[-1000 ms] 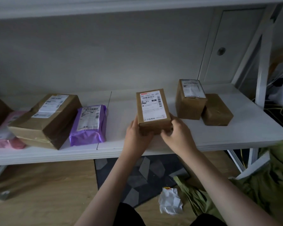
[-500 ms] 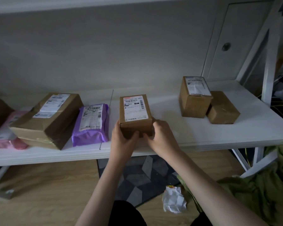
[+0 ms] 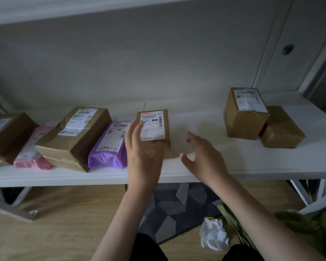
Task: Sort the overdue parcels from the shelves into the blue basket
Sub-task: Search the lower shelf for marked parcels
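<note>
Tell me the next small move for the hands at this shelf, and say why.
Probably reach the right hand toward the tall brown cardboard box with a white label at the right. Both hands are open, the left hand only lies before the small brown labelled box, which stands on the white shelf beside the purple plastic mailer.

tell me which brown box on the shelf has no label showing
The low taped brown box at the far right, beside the taller labelled box. The other brown boxes, including the one by the left hand, each show a white label on top.
</note>
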{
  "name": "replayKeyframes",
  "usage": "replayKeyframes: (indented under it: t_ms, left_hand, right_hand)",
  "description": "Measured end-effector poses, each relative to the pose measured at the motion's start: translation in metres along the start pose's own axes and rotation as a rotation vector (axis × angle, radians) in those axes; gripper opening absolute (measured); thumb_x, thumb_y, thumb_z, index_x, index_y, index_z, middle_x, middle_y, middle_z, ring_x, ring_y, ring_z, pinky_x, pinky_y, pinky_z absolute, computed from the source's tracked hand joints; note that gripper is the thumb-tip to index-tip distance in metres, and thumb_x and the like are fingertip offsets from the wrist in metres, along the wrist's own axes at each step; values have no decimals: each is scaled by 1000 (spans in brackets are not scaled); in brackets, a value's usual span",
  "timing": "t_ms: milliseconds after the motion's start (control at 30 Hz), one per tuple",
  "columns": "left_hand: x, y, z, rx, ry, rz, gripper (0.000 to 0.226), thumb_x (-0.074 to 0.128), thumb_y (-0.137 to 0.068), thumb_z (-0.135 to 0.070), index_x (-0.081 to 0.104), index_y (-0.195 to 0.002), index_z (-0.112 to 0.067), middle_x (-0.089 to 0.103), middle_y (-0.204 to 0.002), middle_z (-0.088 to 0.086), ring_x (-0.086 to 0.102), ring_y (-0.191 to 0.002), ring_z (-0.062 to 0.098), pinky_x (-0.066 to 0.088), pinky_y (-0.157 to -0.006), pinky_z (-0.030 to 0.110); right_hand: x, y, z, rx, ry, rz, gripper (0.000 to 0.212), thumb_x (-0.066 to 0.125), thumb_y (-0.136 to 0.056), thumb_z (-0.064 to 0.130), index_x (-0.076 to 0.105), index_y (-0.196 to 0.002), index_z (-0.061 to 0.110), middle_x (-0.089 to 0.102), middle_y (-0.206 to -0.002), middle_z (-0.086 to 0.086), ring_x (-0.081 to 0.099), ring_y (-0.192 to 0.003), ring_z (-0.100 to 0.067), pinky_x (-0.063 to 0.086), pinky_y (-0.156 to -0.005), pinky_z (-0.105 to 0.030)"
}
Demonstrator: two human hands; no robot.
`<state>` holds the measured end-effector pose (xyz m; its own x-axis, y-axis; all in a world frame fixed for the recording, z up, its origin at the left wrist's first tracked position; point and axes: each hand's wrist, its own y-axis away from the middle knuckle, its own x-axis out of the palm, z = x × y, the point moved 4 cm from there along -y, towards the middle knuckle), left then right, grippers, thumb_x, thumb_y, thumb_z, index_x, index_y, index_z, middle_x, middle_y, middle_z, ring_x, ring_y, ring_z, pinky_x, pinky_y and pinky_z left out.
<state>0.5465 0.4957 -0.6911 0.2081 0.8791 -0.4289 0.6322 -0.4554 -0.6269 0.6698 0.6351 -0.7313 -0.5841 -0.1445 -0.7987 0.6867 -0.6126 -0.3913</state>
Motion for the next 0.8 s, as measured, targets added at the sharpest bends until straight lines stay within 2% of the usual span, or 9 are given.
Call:
replayKeyframes:
  t_ms: [100, 167, 200, 267, 333, 400, 500, 667, 800]
  left_hand:
    - [27, 1, -28, 139, 43, 98, 57, 71, -89, -5, 48, -141, -1, 40, -153, 15, 35, -146, 22, 26, -116, 12]
    - [51, 2, -44, 162, 92, 208, 58, 71, -91, -11, 47, -143, -6, 42, -152, 8, 37, -144, 14, 28, -117, 16]
    - [64, 2, -49, 146, 110, 274, 60, 71, -92, -15, 45, -145, -10, 42, -153, 3, 36, -143, 9, 27, -116, 13]
    - [91, 3, -55, 111, 138, 393, 62, 69, -94, -22, 41, -149, -16, 40, -153, -5, 35, -141, 3, 28, -116, 13]
    - [117, 4, -57, 78, 159, 458, 63, 69, -94, -26, 41, -150, -16, 41, -152, -6, 40, -140, 7, 36, -117, 26]
    - [140, 5, -58, 34, 162, 495, 65, 70, -93, -29, 42, -150, -16, 43, -151, -5, 44, -138, 12, 41, -115, 37]
    - [163, 7, -63, -41, 153, 537, 70, 72, -91, -34, 40, -152, -17, 43, -151, -4, 46, -136, 17, 45, -110, 42]
    - [182, 12, -72, -134, 160, 579, 80, 74, -89, -39, 34, -155, -18, 40, -154, -2, 44, -139, 22, 44, -111, 43]
    - [197, -5, -74, -106, 115, 625, 91, 79, -85, -41, 29, -157, -16, 37, -157, 0, 39, -142, 19, 38, -114, 36]
  right_hand:
    - [-44, 5, -30, -4, 11, -211, 56, 67, -92, 32, 53, -143, 13, 68, -118, 1, 65, -97, -12, 46, -73, -16]
    - [-78, 7, -55, 4, 18, -329, 47, 66, -93, 31, 58, -136, 14, 68, -113, 4, 56, -79, 1, 40, -65, -6]
    - [-94, 9, -68, 19, 1, -377, 44, 65, -94, 31, 59, -135, 14, 67, -113, 3, 55, -79, 1, 45, -65, -10]
    - [-124, 18, -97, 79, -36, -448, 41, 64, -94, 31, 59, -132, 15, 66, -116, 2, 61, -100, -13, 56, -79, -30]
    - [-146, 33, -124, 158, -5, -465, 42, 65, -94, 33, 60, -131, 16, 65, -119, 0, 59, -114, -20, 53, -88, -35]
    - [-161, 52, -149, 215, 45, -428, 45, 66, -92, 36, 61, -132, 15, 63, -123, -2, 56, -120, -22, 49, -93, -33]
    - [-172, 79, -178, 268, 73, -340, 50, 68, -89, 39, 62, -132, 13, 61, -129, -3, 50, -125, -23, 46, -101, -37]
    - [-179, 81, -186, 310, 70, -184, 64, 66, -87, 51, 58, -139, 13, 55, -140, -2, 43, -133, -21, 42, -110, -40]
    - [-169, 27, -169, 248, 260, 34, 91, 60, -86, 69, 37, -155, 15, 36, -159, -1, 29, -146, -22, 29, -118, -40]
